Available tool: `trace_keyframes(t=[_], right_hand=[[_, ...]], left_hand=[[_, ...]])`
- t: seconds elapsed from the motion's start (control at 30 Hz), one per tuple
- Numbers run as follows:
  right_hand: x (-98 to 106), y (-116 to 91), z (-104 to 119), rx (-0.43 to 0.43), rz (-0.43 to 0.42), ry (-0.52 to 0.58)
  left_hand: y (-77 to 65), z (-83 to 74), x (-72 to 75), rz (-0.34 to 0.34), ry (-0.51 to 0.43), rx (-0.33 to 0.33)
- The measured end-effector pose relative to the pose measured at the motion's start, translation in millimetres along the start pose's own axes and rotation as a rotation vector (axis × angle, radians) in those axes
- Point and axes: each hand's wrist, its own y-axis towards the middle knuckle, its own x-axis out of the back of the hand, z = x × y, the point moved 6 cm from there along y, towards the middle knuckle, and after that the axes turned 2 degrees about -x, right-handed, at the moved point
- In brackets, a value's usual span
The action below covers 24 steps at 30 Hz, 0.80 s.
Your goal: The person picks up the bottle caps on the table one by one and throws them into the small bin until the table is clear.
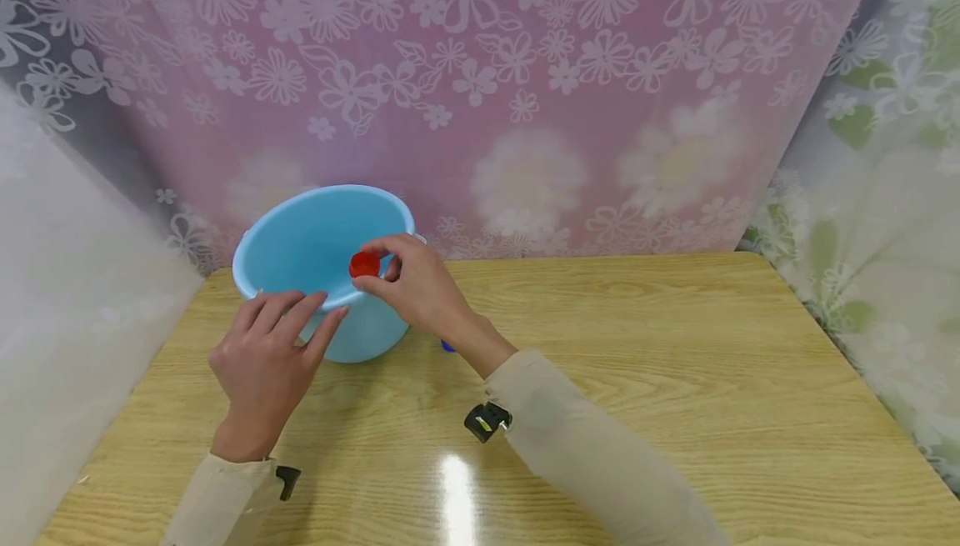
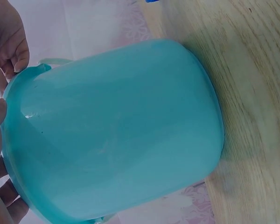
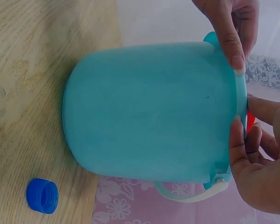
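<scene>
A light-blue bucket point(image 1: 360, 329) with a handle stands upright at the table's back left. My left hand point(image 1: 266, 350) grips its near rim, the thumb on the outer side in the left wrist view. At the right part of the rim, my right hand point(image 1: 416, 279) pinches a small red cap point(image 1: 364, 265) between thumb and fingers, over the bucket's mouth. Only a sliver of that cap shows past the rim in the right wrist view. A blue bottle cap point(image 3: 42, 196) lies on its side on the table beside the bucket, mostly hidden by my right wrist in the head view.
The wood-grain table point(image 1: 637, 346) reaches back to a pink floral curtain point(image 1: 525, 112). Pale curtains hang at the left and right sides. The bucket's pale handle point(image 3: 196, 198) hangs down on its right side.
</scene>
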Motion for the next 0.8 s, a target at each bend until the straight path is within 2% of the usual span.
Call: trace_keyframes(t=[0.33, 0.8], right_hand=[[0.5, 0.0, 0.3, 0.003, 0.011, -0.005], [1.4, -1.9, -0.9, 0.011, -0.006, -0.018]], left_hand=[[0.5, -0.6, 0.1, 0.018, -0.001, -0.002], [-0.8, -0.5, -0.7, 0.006, -0.001, 0.004]])
